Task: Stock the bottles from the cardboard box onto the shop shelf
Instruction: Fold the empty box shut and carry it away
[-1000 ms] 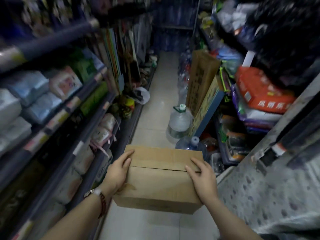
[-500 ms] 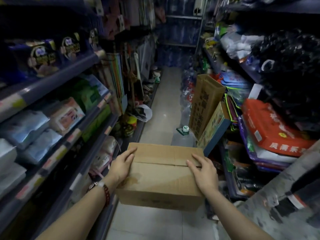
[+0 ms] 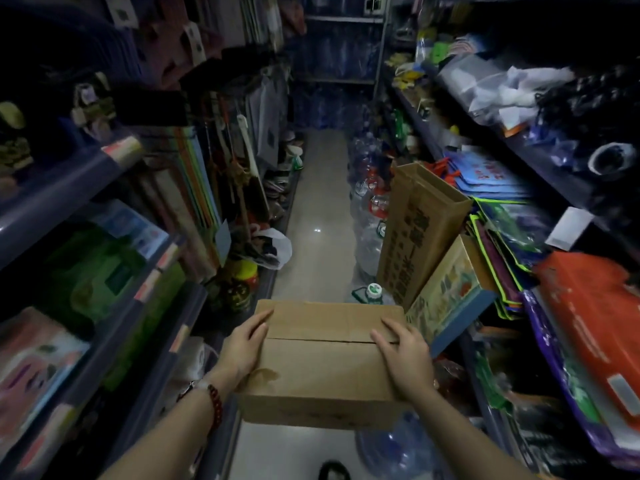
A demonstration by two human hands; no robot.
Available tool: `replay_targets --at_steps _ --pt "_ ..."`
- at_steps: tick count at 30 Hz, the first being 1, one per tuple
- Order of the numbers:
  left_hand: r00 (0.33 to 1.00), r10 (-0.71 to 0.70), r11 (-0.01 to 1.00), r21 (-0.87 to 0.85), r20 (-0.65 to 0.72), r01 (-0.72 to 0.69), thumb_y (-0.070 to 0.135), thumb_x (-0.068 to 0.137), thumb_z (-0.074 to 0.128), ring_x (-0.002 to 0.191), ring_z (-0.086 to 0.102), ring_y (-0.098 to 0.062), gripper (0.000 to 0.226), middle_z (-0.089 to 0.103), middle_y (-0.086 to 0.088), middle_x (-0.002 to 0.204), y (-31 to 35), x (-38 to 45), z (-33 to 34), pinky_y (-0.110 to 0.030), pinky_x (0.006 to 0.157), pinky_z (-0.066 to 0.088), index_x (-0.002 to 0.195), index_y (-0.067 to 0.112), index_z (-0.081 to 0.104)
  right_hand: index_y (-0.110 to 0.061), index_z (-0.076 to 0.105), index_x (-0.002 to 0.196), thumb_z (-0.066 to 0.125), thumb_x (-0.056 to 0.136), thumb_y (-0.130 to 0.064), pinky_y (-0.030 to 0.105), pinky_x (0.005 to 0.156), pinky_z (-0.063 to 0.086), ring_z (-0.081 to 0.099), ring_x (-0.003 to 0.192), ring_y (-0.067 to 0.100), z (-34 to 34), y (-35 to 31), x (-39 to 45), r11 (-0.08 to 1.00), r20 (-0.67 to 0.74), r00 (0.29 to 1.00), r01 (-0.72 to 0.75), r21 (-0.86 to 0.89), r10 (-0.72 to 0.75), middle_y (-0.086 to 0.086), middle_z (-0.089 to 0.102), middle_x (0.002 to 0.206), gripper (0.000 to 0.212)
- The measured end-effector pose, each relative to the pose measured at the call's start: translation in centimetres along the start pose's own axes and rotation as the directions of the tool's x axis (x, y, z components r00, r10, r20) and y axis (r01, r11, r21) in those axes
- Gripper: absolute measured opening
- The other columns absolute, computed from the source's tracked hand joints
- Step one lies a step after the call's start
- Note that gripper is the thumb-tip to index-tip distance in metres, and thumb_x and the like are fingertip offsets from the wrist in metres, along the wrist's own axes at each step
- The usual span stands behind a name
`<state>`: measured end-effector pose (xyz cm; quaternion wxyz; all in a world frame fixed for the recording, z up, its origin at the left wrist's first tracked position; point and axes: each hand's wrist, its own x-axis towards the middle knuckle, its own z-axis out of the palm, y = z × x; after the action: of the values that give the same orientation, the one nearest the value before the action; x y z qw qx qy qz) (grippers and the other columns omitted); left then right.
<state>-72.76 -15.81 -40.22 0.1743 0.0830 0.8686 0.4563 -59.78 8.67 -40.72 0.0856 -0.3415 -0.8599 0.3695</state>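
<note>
A closed brown cardboard box is carried in front of me, above the aisle floor. My left hand grips its left side, fingers over the top flap; a watch and a red bead bracelet sit on that wrist. My right hand grips the right side, fingers laid on the top. The flaps are shut, so the bottles inside are hidden. Shop shelves packed with goods run along the left.
The narrow aisle floor runs ahead between full shelves. On the right stand a tall cardboard carton, a flat boxed item and large clear water jugs. A white plastic bag lies at the left shelf foot.
The view has tilted up and moved forward along the aisle. Both hands keep the same grip on the box. The water jug is now mostly hidden behind the box.
</note>
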Motion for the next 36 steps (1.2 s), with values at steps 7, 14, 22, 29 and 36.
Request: replay_targets --at_steps 7,14,22,29,36 --pt "0.997 -0.043 0.998 0.031 -0.059 0.045 0.026 0.098 0.044 0.132 0.043 -0.022 0.037 0.048 -0.002 0.144 3.0 14.7 0.9 -0.023 0.1 0.029 0.135 0.027 0.052 -0.023 0.058 0.128 0.058 0.089 -0.041 0.032 0.1 0.037 0.045 0.126 0.03 2.8 -3.1 15.2 0.999 0.033 0.999 0.019 0.029 -0.02 0.013 0.045 0.14 0.043" --pt "0.998 -0.042 0.998 0.043 -0.052 0.044 0.026 0.099 0.043 0.135 0.04 -0.022 0.038 0.046 -0.002 0.145 4.7 26.6 -0.1 -0.023 0.102 0.029 0.136 0.026 0.05 -0.027 0.055 0.131 0.055 0.09 -0.046 0.032 0.101 0.037 0.039 0.133 0.029 5.8 -6.5 27.4 0.998 0.056 0.997 0.057 -0.031 -0.055 0.012 0.04 0.146 0.045" --pt "0.997 -0.081 0.996 0.036 0.011 0.08 0.027 0.098 0.045 0.13 0.046 -0.024 0.037 0.05 -0.005 0.142 2.9 41.2 0.2 -0.025 0.101 0.033 0.135 0.027 0.051 -0.027 0.057 0.129 0.057 0.088 -0.047 0.034 0.097 0.041 0.047 0.126 0.03 12.3 -7.9 39.1 0.998 0.062 0.998 -0.012 -0.054 0.016 0.011 0.044 0.141 0.046" --pt "0.995 -0.08 0.994 0.08 0.059 0.075 0.022 0.099 0.043 0.126 0.046 -0.018 0.039 0.051 -0.006 0.14 -0.7 53.7 1.2 -0.019 0.095 0.028 0.138 0.022 0.048 -0.025 0.058 0.127 0.06 0.087 -0.042 0.038 0.096 0.045 0.051 0.12 0.034 20.6 -8.1 49.0 0.996 0.084 0.993 -0.079 -0.043 0.082 0.015 0.045 0.138 0.043" --pt "0.992 -0.121 0.985 0.131 0.032 0.116 0.017 0.097 0.047 0.126 0.044 -0.012 0.037 0.052 -0.005 0.14 -9.9 60.1 5.5 -0.021 0.104 0.028 0.133 0.022 0.053 -0.022 0.051 0.133 0.058 0.091 -0.033 0.032 0.101 0.036 0.043 0.128 0.032 30.3 -3.3 53.7 0.986 0.177 0.97 -0.16 -0.054 0.168 0.017 0.033 0.146 0.044"
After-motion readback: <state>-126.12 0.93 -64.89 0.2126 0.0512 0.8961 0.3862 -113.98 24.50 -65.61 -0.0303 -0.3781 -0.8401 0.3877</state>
